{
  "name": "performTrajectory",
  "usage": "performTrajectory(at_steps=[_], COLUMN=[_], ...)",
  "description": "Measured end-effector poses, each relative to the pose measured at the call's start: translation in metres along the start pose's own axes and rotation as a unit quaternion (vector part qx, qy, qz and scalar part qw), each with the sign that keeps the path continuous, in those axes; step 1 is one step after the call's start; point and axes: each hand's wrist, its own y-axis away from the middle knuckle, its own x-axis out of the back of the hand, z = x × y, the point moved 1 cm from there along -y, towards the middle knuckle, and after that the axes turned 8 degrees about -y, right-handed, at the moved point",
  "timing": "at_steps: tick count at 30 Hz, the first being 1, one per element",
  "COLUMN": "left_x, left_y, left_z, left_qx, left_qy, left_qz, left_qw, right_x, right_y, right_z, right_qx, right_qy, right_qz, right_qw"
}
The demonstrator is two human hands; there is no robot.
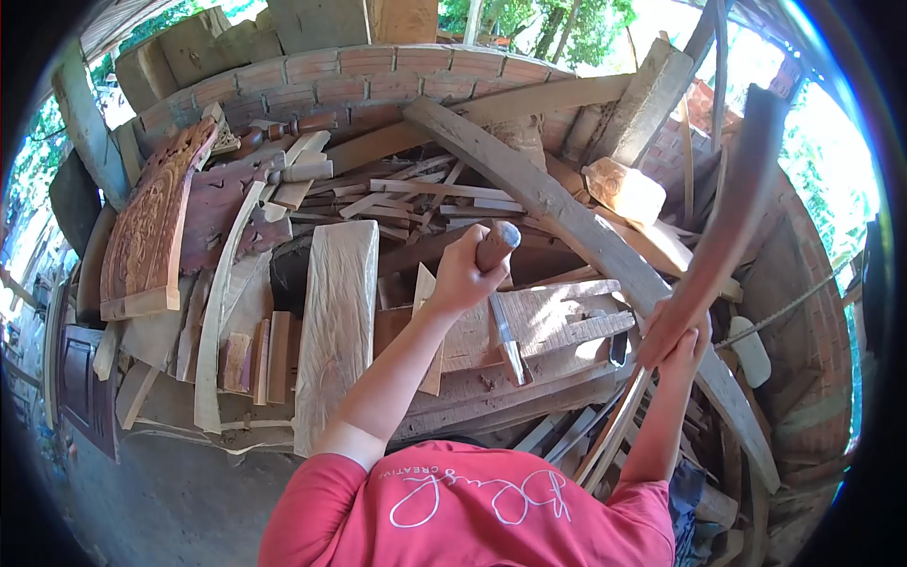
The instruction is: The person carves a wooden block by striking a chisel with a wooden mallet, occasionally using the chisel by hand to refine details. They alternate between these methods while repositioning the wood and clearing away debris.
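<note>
My left hand (468,271) is closed around a wooden handle (498,246), whose rounded end points up. Below the fist a metal blade (508,340) angles down over the rough timber; its join to the handle is hidden by the hand. On the right, my right hand (675,333) grips a long curved brown wooden piece (727,227) near its lower end. That piece rises toward the upper right, well above the hand. The two hands are apart. Beneath the blade lies a thick rough timber block (557,326).
A long beam (576,231) slants across the wood pile. At left lean a carved panel (156,222) and a thick upright plank (338,321). A plastic container (624,191) rests at upper right. The brick wall (331,83) curves behind.
</note>
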Motion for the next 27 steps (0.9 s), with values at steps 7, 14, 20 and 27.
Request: performTrajectory(at_steps=[7, 14, 20, 27], left_x=[-0.003, -0.005, -0.008, -0.004], left_y=[0.001, 0.004, 0.005, 0.005], left_z=[-0.005, -0.003, -0.007, -0.004], left_qx=[0.0, -0.018, -0.018, -0.029], left_qy=[0.035, 0.03, 0.012, 0.026], left_qz=[0.011, 0.003, 0.0, 0.015], left_qw=[0.999, 0.999, 1.0, 0.999], right_x=[-0.019, 0.0, -0.005, -0.019], right_y=[-0.005, 0.009, 0.008, 0.016], right_z=[-0.028, -0.021, -0.009, 0.003], right_qx=[-0.145, -0.12, -0.124, -0.145], right_qy=[0.309, -0.012, 0.171, 0.219], right_qz=[-0.254, -0.091, -0.161, -0.139], right_qw=[0.905, 0.989, 0.964, 0.955])
